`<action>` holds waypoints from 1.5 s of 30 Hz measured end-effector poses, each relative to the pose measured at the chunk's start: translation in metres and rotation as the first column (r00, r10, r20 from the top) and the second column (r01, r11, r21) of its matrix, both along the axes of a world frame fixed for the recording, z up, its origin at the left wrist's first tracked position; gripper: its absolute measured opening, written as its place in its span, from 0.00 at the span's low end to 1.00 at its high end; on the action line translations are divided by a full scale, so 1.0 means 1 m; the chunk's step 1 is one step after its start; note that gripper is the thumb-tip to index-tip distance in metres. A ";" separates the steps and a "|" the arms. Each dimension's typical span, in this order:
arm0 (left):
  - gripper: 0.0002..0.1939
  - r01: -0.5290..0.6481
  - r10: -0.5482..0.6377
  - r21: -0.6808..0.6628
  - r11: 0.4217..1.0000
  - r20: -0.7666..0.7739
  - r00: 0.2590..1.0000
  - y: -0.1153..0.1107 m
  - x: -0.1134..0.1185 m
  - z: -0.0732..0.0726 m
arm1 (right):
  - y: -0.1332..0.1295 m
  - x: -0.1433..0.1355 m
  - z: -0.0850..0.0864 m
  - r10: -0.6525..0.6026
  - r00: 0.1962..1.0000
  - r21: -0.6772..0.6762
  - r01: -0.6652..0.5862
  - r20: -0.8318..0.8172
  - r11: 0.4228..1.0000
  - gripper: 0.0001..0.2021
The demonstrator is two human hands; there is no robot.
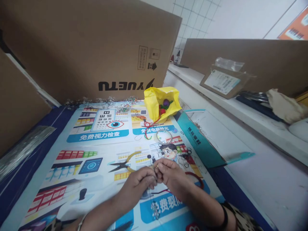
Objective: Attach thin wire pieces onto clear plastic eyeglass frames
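Printed sheet [103,195] before a tall cardboard box [84,48], two hands meeting fingertip to fingertip

Over the colourful sheet we see both forearms reaching in from the near edge and converging, the left from the lower left, the right from the lower right. Our left hand [141,183] has its back upward, the fingers curled and the thumb laid along them, nearly closed. Our right hand [170,173] leans in from the other side, its fingers bent inward and its thumb and forefinger closed in a pinch. The fingertips of the two hands touch or almost touch; we cannot tell which. At the right fingertips we make out a tiny gold-coloured piece [157,166]; what the left fingers grip is too small to tell. Below the hands is a cluster of clear beads [155,210], with a thin strand running up toward the left hand.

Just beyond the left hand lie pliers [122,165] with yellow handles, dark jaws spread and pointing left. Dark red cord [201,181] curves beside the right forearm. Farther off we see a pale ring [157,138] lying flat, near an open yellow bag [151,104] holding red, green and purple bundles. Clear bagged pieces [124,107] line the foot of the cardboard, and a teal-edged box [196,138] stands on the right.
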State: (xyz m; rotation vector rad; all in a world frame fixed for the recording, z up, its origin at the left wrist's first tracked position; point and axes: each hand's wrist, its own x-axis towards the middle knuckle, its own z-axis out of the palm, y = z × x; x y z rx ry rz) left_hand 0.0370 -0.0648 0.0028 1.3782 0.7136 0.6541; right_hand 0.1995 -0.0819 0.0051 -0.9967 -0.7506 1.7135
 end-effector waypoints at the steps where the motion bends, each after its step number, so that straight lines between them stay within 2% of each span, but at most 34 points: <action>1: 0.12 -0.008 0.008 -0.002 1.000 -0.005 1.000 0.000 0.000 0.000 | 0.000 -0.001 -0.002 0.001 0.999 -0.009 -0.001 -0.040 1.000 0.09; 6: 0.12 -0.036 0.036 -0.005 0.999 -0.010 0.999 0.001 -0.002 0.002 | 0.000 -0.004 -0.003 0.030 0.985 -0.079 -0.045 -0.173 0.996 0.09; 9: 0.12 -0.043 0.043 -0.028 0.999 -0.014 0.999 0.000 -0.002 0.001 | -0.001 -0.005 -0.005 0.063 0.978 -0.105 -0.085 -0.201 0.991 0.11; 14: 0.12 -0.107 0.103 -0.061 0.992 -0.052 0.993 0.000 -0.002 -0.001 | -0.003 -0.006 -0.007 0.046 0.974 -0.117 -0.073 -0.222 0.990 0.10; 35: 0.10 -0.133 0.132 0.002 0.991 -0.092 0.987 0.001 -0.002 0.001 | -0.001 0.000 -0.005 0.092 0.988 0.029 -0.089 -0.125 0.996 0.07; 45: 0.10 -0.135 0.134 -0.003 0.991 -0.100 0.986 0.002 -0.001 0.002 | -0.001 0.000 -0.002 0.028 0.990 0.014 -0.027 -0.136 1.000 0.07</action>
